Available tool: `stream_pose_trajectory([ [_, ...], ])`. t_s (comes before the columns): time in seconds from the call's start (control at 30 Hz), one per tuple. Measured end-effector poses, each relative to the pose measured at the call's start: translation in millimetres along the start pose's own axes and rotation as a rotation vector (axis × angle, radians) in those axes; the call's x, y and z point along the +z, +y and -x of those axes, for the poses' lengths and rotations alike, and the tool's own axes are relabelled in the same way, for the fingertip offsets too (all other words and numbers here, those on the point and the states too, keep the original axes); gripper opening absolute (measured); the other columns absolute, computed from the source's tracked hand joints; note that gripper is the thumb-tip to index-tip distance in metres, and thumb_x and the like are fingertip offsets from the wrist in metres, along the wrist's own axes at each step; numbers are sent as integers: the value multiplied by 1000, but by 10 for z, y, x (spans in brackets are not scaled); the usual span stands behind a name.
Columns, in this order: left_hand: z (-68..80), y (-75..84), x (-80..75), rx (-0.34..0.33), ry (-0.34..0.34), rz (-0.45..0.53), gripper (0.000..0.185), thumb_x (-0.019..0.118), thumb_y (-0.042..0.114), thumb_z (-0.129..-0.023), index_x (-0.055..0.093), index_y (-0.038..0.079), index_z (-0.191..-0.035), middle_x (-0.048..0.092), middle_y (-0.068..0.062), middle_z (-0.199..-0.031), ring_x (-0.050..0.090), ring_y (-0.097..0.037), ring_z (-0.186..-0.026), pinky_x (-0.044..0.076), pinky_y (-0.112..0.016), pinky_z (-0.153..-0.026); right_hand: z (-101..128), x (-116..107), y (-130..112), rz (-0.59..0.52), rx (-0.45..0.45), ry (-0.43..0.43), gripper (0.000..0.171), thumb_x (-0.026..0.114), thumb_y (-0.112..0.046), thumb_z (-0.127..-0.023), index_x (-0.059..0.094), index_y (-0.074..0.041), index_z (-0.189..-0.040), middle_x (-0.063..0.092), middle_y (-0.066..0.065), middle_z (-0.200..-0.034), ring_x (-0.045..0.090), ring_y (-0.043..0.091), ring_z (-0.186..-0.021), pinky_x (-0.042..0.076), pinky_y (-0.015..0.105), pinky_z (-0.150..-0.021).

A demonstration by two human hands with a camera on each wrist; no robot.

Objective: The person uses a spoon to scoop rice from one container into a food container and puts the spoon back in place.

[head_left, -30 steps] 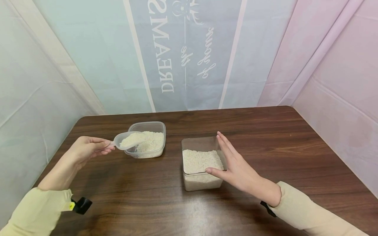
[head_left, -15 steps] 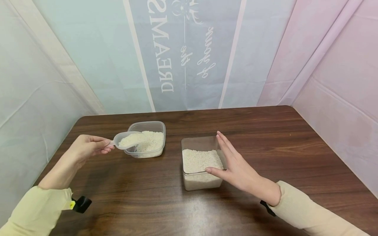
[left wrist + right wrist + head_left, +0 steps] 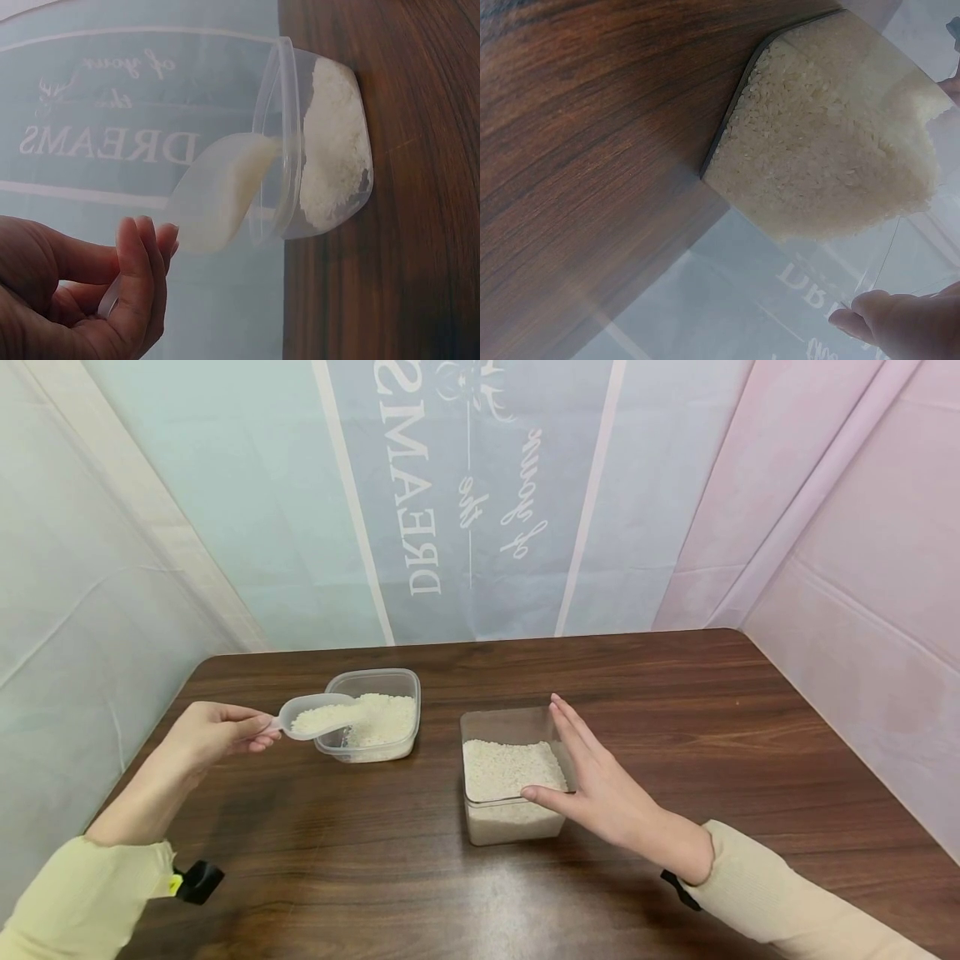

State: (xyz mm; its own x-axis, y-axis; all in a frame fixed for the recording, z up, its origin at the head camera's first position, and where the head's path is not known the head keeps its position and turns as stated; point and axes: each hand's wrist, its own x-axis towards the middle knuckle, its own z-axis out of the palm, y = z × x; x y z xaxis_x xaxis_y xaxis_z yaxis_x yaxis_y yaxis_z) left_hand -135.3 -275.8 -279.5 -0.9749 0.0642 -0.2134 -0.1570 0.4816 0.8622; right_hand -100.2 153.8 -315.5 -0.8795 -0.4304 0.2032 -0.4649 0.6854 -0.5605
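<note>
My left hand (image 3: 206,731) pinches the handle of a white translucent scoop (image 3: 294,710) between thumb and fingers. Rice (image 3: 322,718) lies in the scoop, reaching its front lip. That lip hangs over the left rim of a small clear plastic container (image 3: 412,737), which holds more white rice (image 3: 334,142). Right of it stands a taller, clear square container (image 3: 513,833), partly filled with rice (image 3: 810,150). My right hand (image 3: 600,781) rests against its right side, fingers extended along the far corner and thumb over the near rim.
Both containers stand on a dark wood-grain table (image 3: 675,710). A printed cloth backdrop (image 3: 495,602) hangs behind the table, with pale cloth along the left and right sides. Black bands are on both wrists.
My left hand has drawn the scoop slightly left, and the rice in it now lies more toward the lip. The right hand and both containers stay where they were.
</note>
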Motion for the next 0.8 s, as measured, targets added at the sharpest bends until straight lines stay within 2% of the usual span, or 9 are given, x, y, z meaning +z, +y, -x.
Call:
stream_pose_trajectory([
  [0.2,23,30,-7,-14,16,-87,37,46,4,-94,44,-28,-112,67,-4,-78,61,-1,-63,52,-20,-61,2,3,3,1,3,0,96,62,-51,-80,5,-12,-147,3,-2,-152,23,25,-134,30,48,-102],
  [0.47,55,64,-11,-1,34,-117,35,47,3,-94,45,-28,-110,67,-2,-73,61,0,-61,52,-20,-60,4,4,3,3,-1,2,96,62,-51,-80,6,-11,-147,4,-2,-152,23,25,-134,29,48,-102],
  [0.67,82,116,-14,5,71,-237,34,51,8,-93,53,-24,-106,68,-7,-73,62,-1,-58,52,-20,-57,4,5,-1,17,-2,4,96,63,-51,-80,8,-7,-146,4,-1,-152,23,25,-134,28,47,-103],
  [0.8,106,160,-26,13,94,-323,34,53,12,-92,57,-20,-104,68,-6,-71,62,-1,-57,51,-20,-56,-2,4,-3,16,-5,6,96,63,-50,-80,9,-5,-146,4,-1,-152,23,25,-134,29,47,-103],
])
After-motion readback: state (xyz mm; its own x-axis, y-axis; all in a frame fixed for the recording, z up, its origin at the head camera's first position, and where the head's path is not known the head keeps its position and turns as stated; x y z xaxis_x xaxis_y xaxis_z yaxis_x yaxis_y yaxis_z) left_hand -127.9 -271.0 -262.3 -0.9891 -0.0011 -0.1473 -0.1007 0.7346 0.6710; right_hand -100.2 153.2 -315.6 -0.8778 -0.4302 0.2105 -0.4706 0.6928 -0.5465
